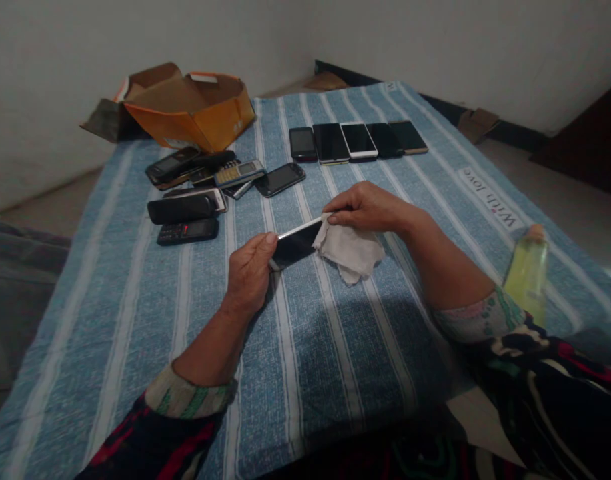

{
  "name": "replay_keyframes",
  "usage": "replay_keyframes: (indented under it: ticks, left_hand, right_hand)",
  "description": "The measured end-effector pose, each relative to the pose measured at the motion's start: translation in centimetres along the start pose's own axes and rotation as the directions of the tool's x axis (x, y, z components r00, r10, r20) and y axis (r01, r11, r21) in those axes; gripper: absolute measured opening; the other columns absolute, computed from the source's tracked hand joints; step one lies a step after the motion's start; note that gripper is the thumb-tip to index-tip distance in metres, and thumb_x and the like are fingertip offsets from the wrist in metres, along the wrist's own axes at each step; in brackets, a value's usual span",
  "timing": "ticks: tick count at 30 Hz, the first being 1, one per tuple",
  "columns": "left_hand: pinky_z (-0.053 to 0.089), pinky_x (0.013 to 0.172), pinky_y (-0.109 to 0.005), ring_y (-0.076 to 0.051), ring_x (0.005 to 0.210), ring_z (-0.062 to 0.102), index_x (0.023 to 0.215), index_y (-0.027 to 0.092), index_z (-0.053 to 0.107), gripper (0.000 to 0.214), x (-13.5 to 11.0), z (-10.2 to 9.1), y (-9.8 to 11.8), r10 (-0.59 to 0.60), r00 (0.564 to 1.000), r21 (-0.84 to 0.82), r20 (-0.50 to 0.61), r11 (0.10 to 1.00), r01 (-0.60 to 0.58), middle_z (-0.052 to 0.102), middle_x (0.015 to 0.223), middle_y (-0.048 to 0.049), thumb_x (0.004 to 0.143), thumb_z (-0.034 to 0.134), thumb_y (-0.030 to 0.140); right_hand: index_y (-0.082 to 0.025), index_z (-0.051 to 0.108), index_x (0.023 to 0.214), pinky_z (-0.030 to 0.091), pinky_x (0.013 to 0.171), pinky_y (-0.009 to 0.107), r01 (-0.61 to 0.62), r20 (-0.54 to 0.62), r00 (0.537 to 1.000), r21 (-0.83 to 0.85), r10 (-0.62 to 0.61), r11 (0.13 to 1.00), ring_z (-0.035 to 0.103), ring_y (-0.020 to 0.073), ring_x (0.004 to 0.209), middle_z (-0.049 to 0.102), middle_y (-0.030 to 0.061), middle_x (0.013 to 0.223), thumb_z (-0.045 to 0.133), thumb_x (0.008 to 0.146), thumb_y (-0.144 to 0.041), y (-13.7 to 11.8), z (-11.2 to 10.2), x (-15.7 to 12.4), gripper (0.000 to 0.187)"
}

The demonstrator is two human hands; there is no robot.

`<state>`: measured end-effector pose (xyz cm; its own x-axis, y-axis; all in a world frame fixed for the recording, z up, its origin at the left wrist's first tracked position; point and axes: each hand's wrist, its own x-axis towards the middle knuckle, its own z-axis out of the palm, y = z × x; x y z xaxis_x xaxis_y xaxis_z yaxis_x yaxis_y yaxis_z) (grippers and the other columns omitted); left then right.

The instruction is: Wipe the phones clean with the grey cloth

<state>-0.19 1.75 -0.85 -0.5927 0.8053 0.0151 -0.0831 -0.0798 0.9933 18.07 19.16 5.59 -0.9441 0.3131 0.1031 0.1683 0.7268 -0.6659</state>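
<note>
My left hand (251, 270) is closed round one end of a smartphone (298, 245) with a dark screen and a pale edge. The phone is held sideways above the table, its screen turned toward me. At its other end my right hand (368, 208) pinches a white cloth (349, 252), which covers that corner of the phone and hangs down loosely. Part of the phone is hidden under the cloth and my left fingers. Beyond my hands, a black touchscreen phone (281, 179) lies at the edge of a loose pile.
Several old phones, one a keypad phone (239, 173), lie heaped at left before an open orange cardboard box (200, 110). A row of phones, including a white one (359, 141), lies at the back. A bottle of yellow-green liquid (528, 270) is at right on the striped tablecloth (330, 347).
</note>
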Motion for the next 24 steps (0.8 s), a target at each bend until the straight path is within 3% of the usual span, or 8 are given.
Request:
replay_keyframes:
  ticks: [8,12,18,24]
  left_hand:
    - [0.051,0.063,-0.028,-0.016,0.065,0.061,0.074,0.017,0.069,0.033,0.2,0.2,0.0,0.025,0.999,-0.077,0.039,0.997,-0.022,0.063,0.065,-0.0005,0.079,0.075,0.049]
    - [0.050,0.062,-0.028,-0.015,0.063,0.060,0.074,0.017,0.069,0.033,0.0,0.4,0.2,0.024,0.999,-0.107,0.026,0.994,-0.021,0.063,0.065,0.0002,0.079,0.075,0.049]
    - [0.052,0.063,-0.029,-0.017,0.065,0.064,0.074,0.017,0.069,0.034,-0.1,0.3,0.4,0.012,1.000,-0.165,0.021,0.986,-0.009,0.064,0.062,0.0004,0.078,0.076,0.050]
    - [0.046,0.057,-0.024,-0.013,0.058,0.057,0.079,0.015,0.073,0.034,-0.3,0.0,0.4,-0.003,0.999,-0.135,0.033,0.991,0.008,0.063,0.063,0.0015,0.078,0.076,0.049]
  right_hand:
    - [-0.013,0.075,0.093,0.045,0.060,0.023,-0.125,-0.015,0.989,0.410,0.144,0.904,0.060,0.0124,0.066,0.070,0.0008,0.077,0.066,0.082,-0.032,2.3,0.8,0.1,0.024]
    - [-0.014,0.075,0.094,0.047,0.056,0.021,-0.146,-0.013,0.984,0.525,0.180,0.839,0.060,0.0120,0.065,0.071,0.0008,0.077,0.073,0.078,-0.037,2.8,1.3,0.0,0.027]
    - [-0.014,0.074,0.091,0.048,0.055,0.021,-0.102,-0.078,0.980,0.598,0.185,0.795,0.060,0.0116,0.063,0.070,0.0010,0.076,0.075,0.076,-0.039,2.2,2.0,0.2,0.029]
    - [-0.016,0.074,0.088,0.048,0.062,0.023,0.053,-0.276,0.957,0.469,0.089,0.882,0.062,0.0126,0.069,0.070,0.0004,0.079,0.073,0.079,-0.037,0.9,1.8,0.5,0.023]
